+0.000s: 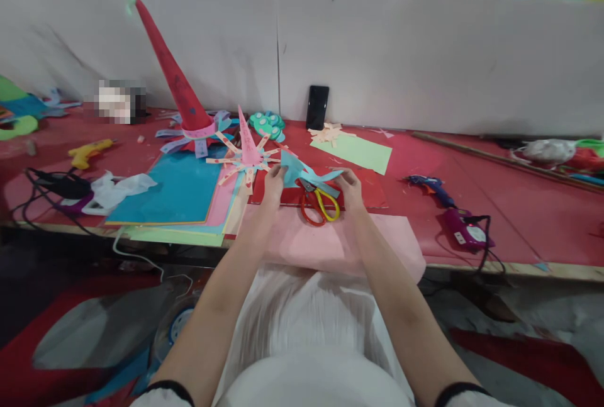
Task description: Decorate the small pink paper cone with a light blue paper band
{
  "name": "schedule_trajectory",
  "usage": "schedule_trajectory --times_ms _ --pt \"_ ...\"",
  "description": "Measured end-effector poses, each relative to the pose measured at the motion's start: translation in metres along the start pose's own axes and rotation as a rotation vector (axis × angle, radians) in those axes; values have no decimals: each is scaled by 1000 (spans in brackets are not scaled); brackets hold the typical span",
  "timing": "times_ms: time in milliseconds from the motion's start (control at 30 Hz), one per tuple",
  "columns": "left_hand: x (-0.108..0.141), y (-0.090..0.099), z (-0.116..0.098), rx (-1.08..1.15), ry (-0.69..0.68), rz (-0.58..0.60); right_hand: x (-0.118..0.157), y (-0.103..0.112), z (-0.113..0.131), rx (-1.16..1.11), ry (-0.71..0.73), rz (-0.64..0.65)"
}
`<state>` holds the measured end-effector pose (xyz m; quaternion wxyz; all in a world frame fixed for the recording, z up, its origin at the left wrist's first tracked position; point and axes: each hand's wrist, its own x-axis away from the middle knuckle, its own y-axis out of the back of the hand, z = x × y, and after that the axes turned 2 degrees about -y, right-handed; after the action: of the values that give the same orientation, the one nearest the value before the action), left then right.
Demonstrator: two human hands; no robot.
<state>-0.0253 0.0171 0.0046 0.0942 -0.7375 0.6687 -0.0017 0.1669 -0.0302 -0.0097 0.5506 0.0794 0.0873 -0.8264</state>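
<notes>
A light blue paper piece [291, 168] with strips stretches between my two hands above the red table. My left hand [275, 182] pinches its left end, fingers closed. At the right, my right hand [350, 185] has its fingers closed on the end of a blue strip. Just beneath the paper lie scissors [313, 210] with one red and one yellow handle; the paper partly hides their blades. Pink paper [325, 240] lies at the table's front edge under my forearms. A small pink cone with strips around its base [249, 149] stands beside my left hand.
A tall red cone [170, 73], blue sheets [165, 190] and a yellow glue gun [89, 153] are at the left. Behind my hands are a phone [318, 107] and green paper [363, 151]. A blue glue gun [433, 190] and purple power block [465, 229] lie right.
</notes>
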Motion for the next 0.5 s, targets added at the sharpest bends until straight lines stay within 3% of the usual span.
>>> schedule_trajectory --times_ms 267,333,433,500 --pt "0 0 0 -192 -113 41 -14 15 -7 292 -14 -228" --pt "3 -1 -1 -137 -113 64 -22 25 -12 268 -19 -340" --pt "7 -4 -3 -15 -59 115 -35 43 -20 109 -112 -656" --pt "8 -6 -5 33 -38 137 -41 52 -24 8 -205 -712"
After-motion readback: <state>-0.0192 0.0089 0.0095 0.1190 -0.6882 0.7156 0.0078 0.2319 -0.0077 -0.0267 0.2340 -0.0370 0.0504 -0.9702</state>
